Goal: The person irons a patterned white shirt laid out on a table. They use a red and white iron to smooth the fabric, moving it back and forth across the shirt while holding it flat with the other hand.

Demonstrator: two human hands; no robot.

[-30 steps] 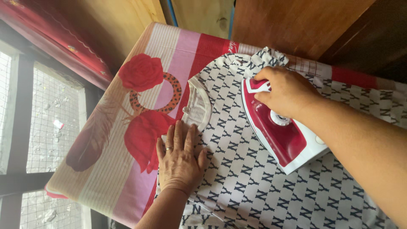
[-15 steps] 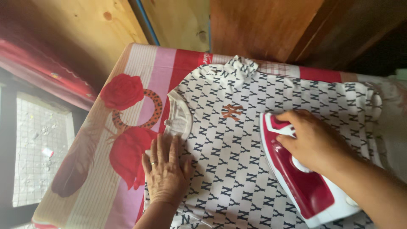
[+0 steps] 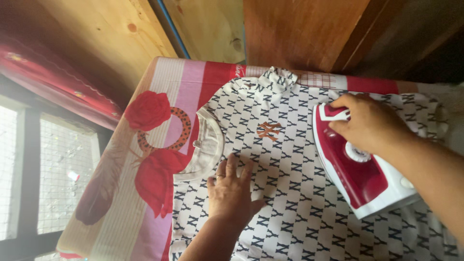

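- Two bare hands work one shirt (image 3: 290, 193), a white one with a repeating dark pattern, spread flat on the table (image 3: 159, 77).
- Left hand (image 3: 232, 193) lies palm down on the shirt just below the collar (image 3: 205, 150), fingers spread and straight; its grip is open and holds nothing. Judged from the pose, it presses the cloth so it stays taut and does not slide.
- Right hand (image 3: 369, 123) is wrapped around the handle of the iron (image 3: 357, 166), its grip closed on it, fingers curled over the front end.
- Iron, red on top with a white base, rests soleplate down on the shirt's chest area, to the right of the small brown emblem (image 3: 268, 129); its nose points toward the far edge of the table. Flat contact looks meant to smooth the fabric.
- Left hand and iron are well apart, with smoothed shirt between them, which keeps the fingers clear of the hot plate.
- Table wears a cloth of pink, red and cream stripes with a printed rose (image 3: 147, 110); it likely serves as padding under the shirt.
- Wooden wall (image 3: 208, 24) stands behind the table; a meshed window (image 3: 58, 164) sits at the left.
- No container shows anywhere in view; nothing holds anything else.
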